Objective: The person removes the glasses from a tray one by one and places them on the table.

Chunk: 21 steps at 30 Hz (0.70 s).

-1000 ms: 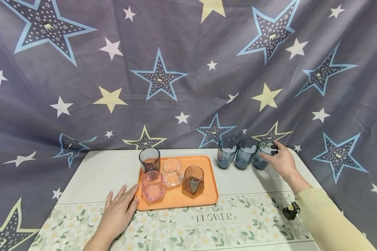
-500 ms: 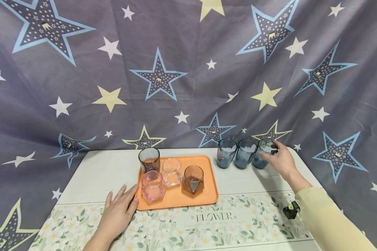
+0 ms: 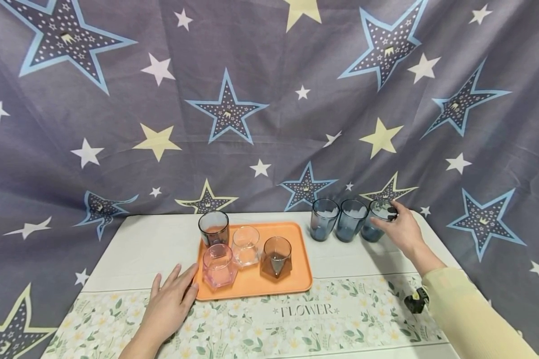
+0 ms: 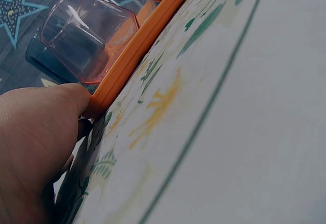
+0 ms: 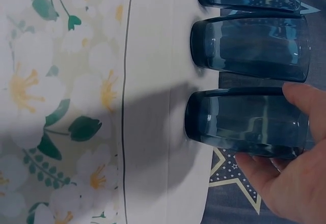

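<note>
At the back right, my right hand (image 3: 401, 230) grips the rightmost blue glass (image 3: 371, 229) near its rim, thumb on one side and fingers on the other. This blue glass (image 5: 244, 122) stands upright on the table, close beside a second blue glass (image 3: 351, 227) and a third blue glass (image 3: 322, 227) in a row. My left hand (image 3: 168, 304) lies with spread fingers at the left edge of an orange tray (image 3: 251, 290); its thumb (image 4: 76, 99) touches the tray's corner in the left wrist view.
On the tray stand a pink glass (image 3: 219, 271), a clear glass (image 3: 245, 249), a brown glass (image 3: 276, 262) and, at its back left corner, a dark blue-grey glass (image 3: 213, 230). A flowered runner (image 3: 364, 319) crosses the white table. A star-patterned curtain (image 3: 269, 134) hangs behind.
</note>
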Each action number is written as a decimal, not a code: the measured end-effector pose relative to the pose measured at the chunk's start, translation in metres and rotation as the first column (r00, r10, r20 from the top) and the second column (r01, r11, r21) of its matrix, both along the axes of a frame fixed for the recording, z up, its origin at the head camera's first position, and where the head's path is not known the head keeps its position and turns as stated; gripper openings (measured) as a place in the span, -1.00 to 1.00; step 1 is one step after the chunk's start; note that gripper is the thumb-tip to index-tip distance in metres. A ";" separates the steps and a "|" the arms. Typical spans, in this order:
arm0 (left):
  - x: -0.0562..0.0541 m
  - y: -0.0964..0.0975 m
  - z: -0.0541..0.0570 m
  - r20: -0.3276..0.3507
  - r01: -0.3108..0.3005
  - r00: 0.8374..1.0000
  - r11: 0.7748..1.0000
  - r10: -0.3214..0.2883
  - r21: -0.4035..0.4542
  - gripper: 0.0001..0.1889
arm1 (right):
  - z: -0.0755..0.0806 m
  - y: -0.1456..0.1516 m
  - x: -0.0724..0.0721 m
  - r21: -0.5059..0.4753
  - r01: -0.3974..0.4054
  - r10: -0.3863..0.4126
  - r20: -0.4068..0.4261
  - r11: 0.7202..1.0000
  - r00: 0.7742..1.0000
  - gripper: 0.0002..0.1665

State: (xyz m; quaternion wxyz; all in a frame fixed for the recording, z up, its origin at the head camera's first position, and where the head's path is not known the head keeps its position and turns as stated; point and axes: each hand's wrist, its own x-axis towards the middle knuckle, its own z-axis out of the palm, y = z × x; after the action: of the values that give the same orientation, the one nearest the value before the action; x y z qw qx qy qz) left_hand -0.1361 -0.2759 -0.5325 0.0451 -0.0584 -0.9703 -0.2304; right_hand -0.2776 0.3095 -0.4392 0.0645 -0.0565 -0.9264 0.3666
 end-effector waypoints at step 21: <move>-0.002 0.001 0.000 0.020 -0.005 1.000 1.000 0.005 -0.009 -0.41 | 0.020 -0.006 0.009 0.044 -0.021 0.022 -0.021 0.999 1.000 0.37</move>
State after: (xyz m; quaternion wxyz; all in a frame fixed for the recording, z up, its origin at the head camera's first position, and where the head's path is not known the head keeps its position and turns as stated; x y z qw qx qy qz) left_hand -0.1384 -0.2748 -0.5328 0.0359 -0.0538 -0.9718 -0.2267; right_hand -0.2682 0.3038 -0.4190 0.0716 -0.0413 -0.9340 0.3475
